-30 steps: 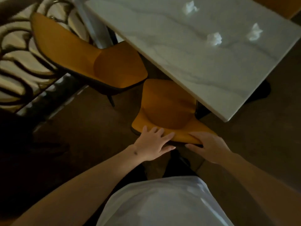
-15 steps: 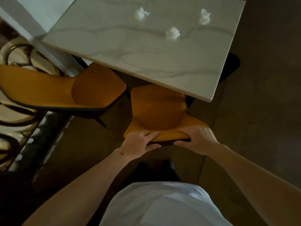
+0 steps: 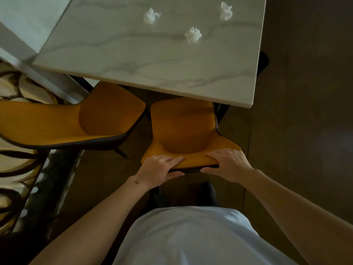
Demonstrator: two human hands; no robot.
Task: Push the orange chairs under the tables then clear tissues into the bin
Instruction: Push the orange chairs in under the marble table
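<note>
While both hands, left (image 3: 159,167) and right (image 3: 228,163), grip orange moulded chair (image 3: 183,129) backrest, second orange chair (image 3: 76,123) crowds its left; white marble table (image 3: 152,60) edge overhangs seat; open floor (image 3: 301,111) right.

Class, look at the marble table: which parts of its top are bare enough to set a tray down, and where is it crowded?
The table is bare along its near edge, between the three tissues and the chair that both hands hold. The left part, beside the neighbouring table's edge, is bare too. It is crowded at the far right, where the tissues lie apart in a loose triangle.
</note>
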